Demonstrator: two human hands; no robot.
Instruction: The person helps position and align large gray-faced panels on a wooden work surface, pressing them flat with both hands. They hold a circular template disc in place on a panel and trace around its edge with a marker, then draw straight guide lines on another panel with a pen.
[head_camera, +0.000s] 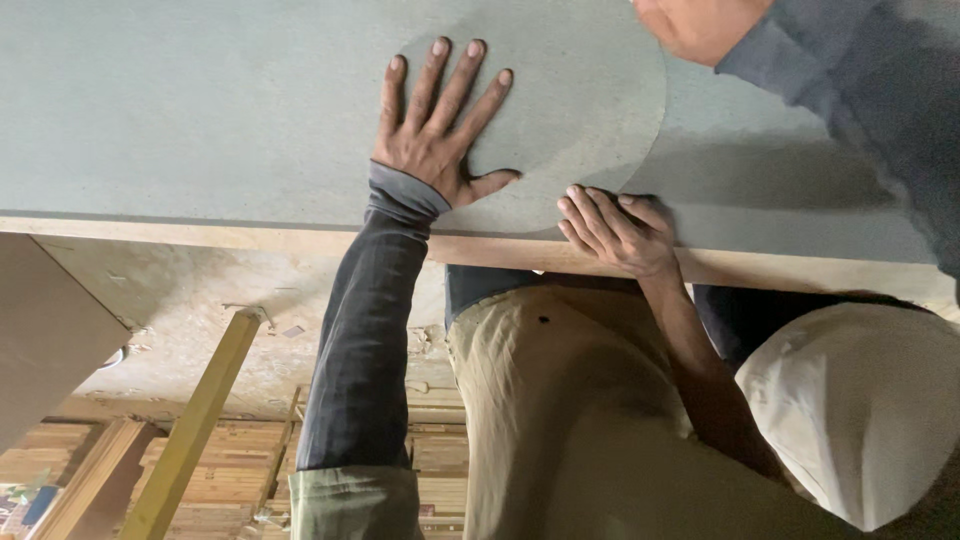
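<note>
The big grey bench (150, 120) fills the top of the view. On it lies a round disc (590, 90) of the same grey, and its 6 o'clock edge reaches the front of the bench. The left hand (435, 140) lies flat and spread out on the disc at about 8 o'clock, pressing down and gripping nothing. The right hand (615, 230) curls its fingers over the disc's 6 o'clock edge. A co-worker's hand (700, 25) touches it at 1 o'clock. The step looks like holding the disc still. Any next move needs a firm, steady press.
</note>
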